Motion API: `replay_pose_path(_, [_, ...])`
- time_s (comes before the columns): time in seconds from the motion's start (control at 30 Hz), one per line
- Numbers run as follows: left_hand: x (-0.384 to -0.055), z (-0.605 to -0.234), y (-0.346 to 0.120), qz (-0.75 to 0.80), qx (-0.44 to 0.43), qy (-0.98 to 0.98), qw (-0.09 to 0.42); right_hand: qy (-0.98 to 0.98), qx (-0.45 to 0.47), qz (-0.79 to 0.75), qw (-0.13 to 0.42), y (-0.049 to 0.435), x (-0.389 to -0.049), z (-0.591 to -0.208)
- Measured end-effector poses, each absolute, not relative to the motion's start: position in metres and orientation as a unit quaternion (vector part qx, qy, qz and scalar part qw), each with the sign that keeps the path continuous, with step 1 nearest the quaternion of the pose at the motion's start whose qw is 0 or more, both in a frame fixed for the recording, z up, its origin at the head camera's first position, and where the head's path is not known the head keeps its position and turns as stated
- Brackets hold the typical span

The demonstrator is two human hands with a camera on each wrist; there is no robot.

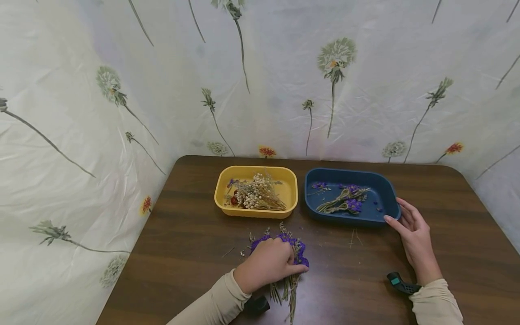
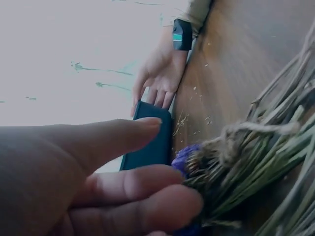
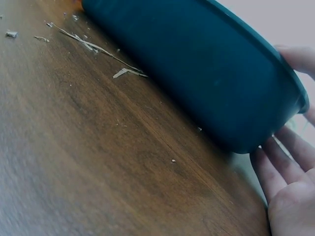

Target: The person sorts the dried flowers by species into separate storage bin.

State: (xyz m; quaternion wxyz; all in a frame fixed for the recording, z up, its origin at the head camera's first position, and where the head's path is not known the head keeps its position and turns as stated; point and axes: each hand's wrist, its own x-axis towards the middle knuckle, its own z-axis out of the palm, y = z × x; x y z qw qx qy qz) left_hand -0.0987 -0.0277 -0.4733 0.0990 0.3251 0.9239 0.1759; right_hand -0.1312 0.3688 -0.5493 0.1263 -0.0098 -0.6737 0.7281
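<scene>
Bundles of dried purple flowers (image 1: 299,253) lie on the table, their stems pointing toward me. Over them is my left hand (image 1: 270,266), its fingertips hidden from above. The left wrist view shows its thumb (image 2: 128,132) apart from the loosely bent fingers, with nothing seen between; twine-tied stems (image 2: 256,172) lie beside them. My right hand (image 1: 416,239) holds the near right corner of a blue tray (image 1: 379,201). In the right wrist view, fingers (image 3: 283,162) touch the tray's end wall, and another digit is at its rim. Tied purple bunches (image 1: 349,201) lie inside the tray.
A yellow tray (image 1: 290,187) stands left of the blue one, holding dried white flowers (image 1: 256,192) and straw-coloured stems. Loose stem bits (image 1: 356,239) are scattered on the brown table (image 1: 345,284). A flower-printed sheet (image 1: 276,113) hangs behind.
</scene>
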Motion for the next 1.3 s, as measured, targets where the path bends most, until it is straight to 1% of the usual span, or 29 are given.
replay_pose_path(0.07, [-0.097,-0.476,-0.026,0.156,0.321,0.928,0.105,-0.675,-0.011,0.727,0.125,0.369,-0.131,-0.549])
replay_pose_path(0.17, [-0.094,-0.479,-0.023,0.134,0.321,0.932,0.099,-0.676,-0.010,0.726,0.127,0.369,-0.131,-0.550])
replay_pose_path(0.37, [-0.092,-0.481,-0.019,0.052,0.311,0.948,0.047,-0.672,-0.010,0.729,0.128,0.370,-0.132,-0.550])
replay_pose_path(0.43, [-0.092,-0.481,-0.019,0.028,0.299,0.953,0.038,-0.674,-0.012,0.728,0.127,0.370,-0.132,-0.550])
replay_pose_path(0.67, [-0.091,-0.480,-0.019,0.033,0.273,0.961,0.043,-0.673,-0.014,0.729,0.126,0.370,-0.132,-0.551])
replay_pose_path(0.87, [-0.088,-0.483,-0.019,0.054,0.276,0.959,0.032,-0.667,-0.008,0.734,0.129,0.370,-0.132,-0.552])
replay_pose_path(1.3, [-0.084,-0.480,-0.021,0.102,0.290,0.951,0.046,-0.666,-0.004,0.735,0.127,0.371,-0.132,-0.552])
